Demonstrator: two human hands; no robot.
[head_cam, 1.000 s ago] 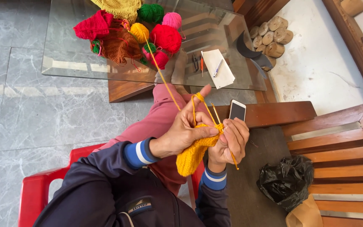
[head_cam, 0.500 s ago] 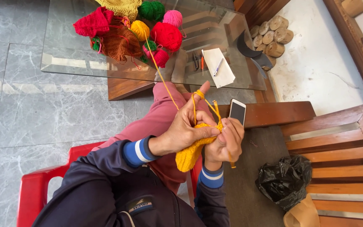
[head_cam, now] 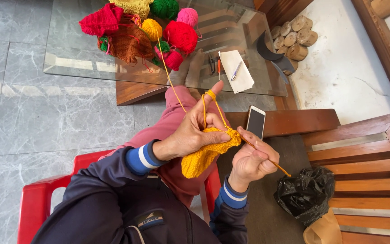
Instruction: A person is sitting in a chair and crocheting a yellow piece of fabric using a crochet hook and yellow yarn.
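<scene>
Grey marble floor tiles (head_cam: 32, 113), glass-top table (head_cam: 82, 54) ahead, wooden bench (head_cam: 362, 153) on the right.

Left hand (head_cam: 190, 133) fingers closed on top edge of yellow crochet piece (head_cam: 206, 153); index finger raised, yellow yarn strand (head_cam: 172, 77) looped round its tip. Right hand (head_cam: 251, 160) fingers pinched narrow on crochet hook (head_cam: 267, 158), pencil-style grip.

Key relation: hook tip at right edge of piece, just beside left thumb; hook's long axis slanting from there down and to the right, handle end sticking out past right hand. Piece hanging down-left of left fingers, over pink-trousered knee (head_cam: 168, 122). Left hand nearer piece, right hand touching only via hook.

Strand running up from raised finger to yellow yarn ball (head_cam: 152, 28) on table, taut-ish, straight.

Further out: red (head_cam: 181, 36), green (head_cam: 164, 8), pink (head_cam: 187, 16) yarn balls, brown knitted piece (head_cam: 129, 43), paper with pen (head_cam: 236, 70) on the glass. Smartphone (head_cam: 255, 122) on bench arm, just beyond right hand. Black plastic bag (head_cam: 305, 194) on bench seat. Red plastic chair (head_cam: 37, 203) underneath.
</scene>
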